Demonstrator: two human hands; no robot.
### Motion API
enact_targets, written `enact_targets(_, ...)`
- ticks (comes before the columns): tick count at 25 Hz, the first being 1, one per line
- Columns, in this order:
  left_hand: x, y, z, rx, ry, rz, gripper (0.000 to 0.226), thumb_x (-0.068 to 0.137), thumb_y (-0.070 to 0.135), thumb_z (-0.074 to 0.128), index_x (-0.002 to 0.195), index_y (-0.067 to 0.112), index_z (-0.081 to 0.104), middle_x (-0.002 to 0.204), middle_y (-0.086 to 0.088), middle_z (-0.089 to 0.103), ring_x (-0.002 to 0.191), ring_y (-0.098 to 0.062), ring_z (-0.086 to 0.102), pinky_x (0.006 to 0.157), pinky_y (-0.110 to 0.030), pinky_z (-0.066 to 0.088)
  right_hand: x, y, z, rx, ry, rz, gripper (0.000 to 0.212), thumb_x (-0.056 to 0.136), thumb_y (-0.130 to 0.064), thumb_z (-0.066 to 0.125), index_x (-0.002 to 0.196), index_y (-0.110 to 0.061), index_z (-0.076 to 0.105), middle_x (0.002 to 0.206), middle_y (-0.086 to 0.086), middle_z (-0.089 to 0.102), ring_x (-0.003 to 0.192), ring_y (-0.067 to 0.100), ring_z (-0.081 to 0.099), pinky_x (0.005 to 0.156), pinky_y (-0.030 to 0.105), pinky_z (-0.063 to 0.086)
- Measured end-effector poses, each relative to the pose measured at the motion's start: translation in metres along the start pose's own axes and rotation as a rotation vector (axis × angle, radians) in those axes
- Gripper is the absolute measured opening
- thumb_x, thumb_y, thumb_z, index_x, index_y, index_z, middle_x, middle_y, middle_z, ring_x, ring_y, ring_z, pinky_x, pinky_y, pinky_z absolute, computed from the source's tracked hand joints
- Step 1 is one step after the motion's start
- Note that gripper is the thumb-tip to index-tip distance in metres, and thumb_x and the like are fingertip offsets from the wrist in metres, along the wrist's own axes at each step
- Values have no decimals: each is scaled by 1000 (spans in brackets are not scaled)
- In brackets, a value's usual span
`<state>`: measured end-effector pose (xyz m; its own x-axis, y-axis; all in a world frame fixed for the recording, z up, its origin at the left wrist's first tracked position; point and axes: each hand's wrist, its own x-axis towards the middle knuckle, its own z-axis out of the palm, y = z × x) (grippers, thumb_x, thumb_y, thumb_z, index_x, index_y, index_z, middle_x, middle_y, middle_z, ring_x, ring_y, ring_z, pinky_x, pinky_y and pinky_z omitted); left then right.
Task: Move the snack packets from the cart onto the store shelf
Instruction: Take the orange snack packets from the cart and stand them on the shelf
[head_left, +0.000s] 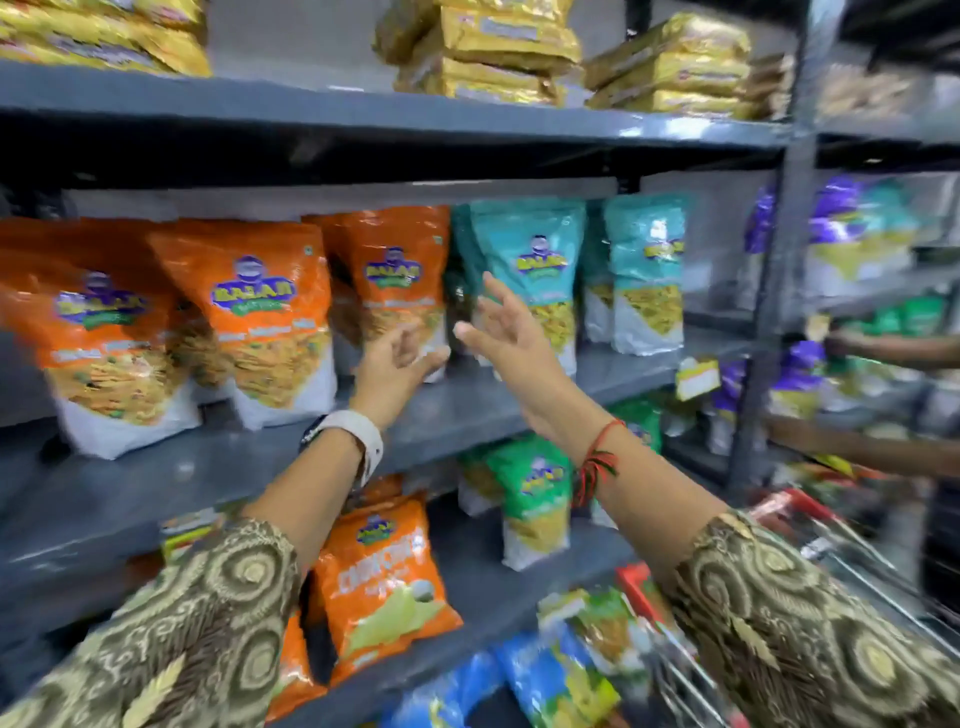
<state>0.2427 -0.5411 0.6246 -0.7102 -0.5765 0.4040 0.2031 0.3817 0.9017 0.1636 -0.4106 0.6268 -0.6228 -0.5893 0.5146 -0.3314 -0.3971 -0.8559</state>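
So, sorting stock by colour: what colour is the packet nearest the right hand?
Teal, white-bottomed standing snack packet, just beyond the right hand; head view.

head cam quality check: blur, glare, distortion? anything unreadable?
Head view: motion blur throughout, worst at the right edge, where the purple packets and cart smear; the orange packets stay recognisable but their small print is unreadable. Wide-angle bowing curves the upper shelf edge. Glare streaks the gold packets. Both the left hand and right hand are soft-edged.
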Motion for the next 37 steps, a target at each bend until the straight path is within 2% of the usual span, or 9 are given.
enact_targets(3, -21, -9, 111, -116, -208, -54, 57, 83, 1, 65, 135, -1, 43, 118, -13, 51, 97, -9, 58, 84, -15, 49, -61, -7, -95, -83, 193, 44, 64, 92, -4, 61, 149, -16, 34, 129, 0, 52, 120, 9, 50, 91, 10, 45)
enact_targets(6, -58, -35, 229, -164, -459, -126, 56, 82, -4, 63, 134, -3, 43, 130, -25, 52, 121, -27, 54, 101, -27, 44, -133, 1, -196, -183, 455, 167, 61, 93, -13, 62, 148, -17, 37, 129, 6, 49, 117, 15, 50, 100, 29, 41)
enact_targets(9, -114, -80, 338, -124, -693, -213, 57, 79, -4, 66, 132, -2, 45, 122, -16, 53, 116, -20, 50, 98, -26, 41, -217, 20, -292, -270, 638, 332, 53, 92, -23, 63, 142, -18, 45, 120, 6, 57, 110, 22, 58, 95, 37, 47)
enact_targets(15, -223, -219, 511, 68, -1090, -512, 61, 81, -2, 66, 135, -4, 40, 137, -24, 48, 130, -34, 46, 105, -36, 38, -405, 125, -443, -403, 726, 903, 11, 86, -8, 70, 90, -18, 65, 74, -8, 59, 67, 4, 55, 53, 8, 42)
enact_targets(20, -287, -361, 619, 317, -1236, -820, 56, 81, 2, 67, 132, -2, 43, 141, -24, 45, 133, -35, 43, 109, -46, 39, -541, 272, -519, -297, 762, 1391, 41, 76, -11, 81, 112, -15, 62, 106, 12, 65, 85, 14, 61, 74, 24, 53)
enact_targets(26, -342, -476, 675, 525, -1398, -950, 63, 73, 17, 78, 128, 0, 51, 132, -23, 56, 124, -36, 53, 98, -37, 48, -601, 393, -565, -157, 761, 1529, 96, 63, 0, 87, 141, -19, 35, 135, 2, 46, 119, 21, 49, 103, 45, 46)
enact_targets(30, -377, -514, 690, 328, -1424, -1090, 73, 69, 3, 79, 131, -5, 42, 131, -24, 54, 116, -34, 55, 66, -14, 54, -604, 420, -572, -49, 712, 1506, 89, 74, -1, 80, 147, -15, 31, 132, -8, 41, 124, 9, 37, 106, 25, 32)
enact_targets(35, -367, -500, 686, 270, -1356, -1083, 98, 45, 29, 87, 130, 6, 44, 114, -10, 59, 111, -28, 58, 84, -32, 56, -601, 416, -556, 27, 825, 1419, 88, 66, -7, 87, 141, -24, 43, 142, 1, 55, 131, 23, 50, 106, 42, 44)
enact_targets(37, -357, -480, 674, 244, -1340, -1085, 87, 54, 10, 86, 130, 4, 43, 112, -8, 59, 116, -28, 56, 78, -22, 58, -589, 399, -545, 57, 846, 1376, 88, 61, -9, 89, 137, -23, 47, 136, 4, 59, 126, 25, 54, 105, 47, 47)
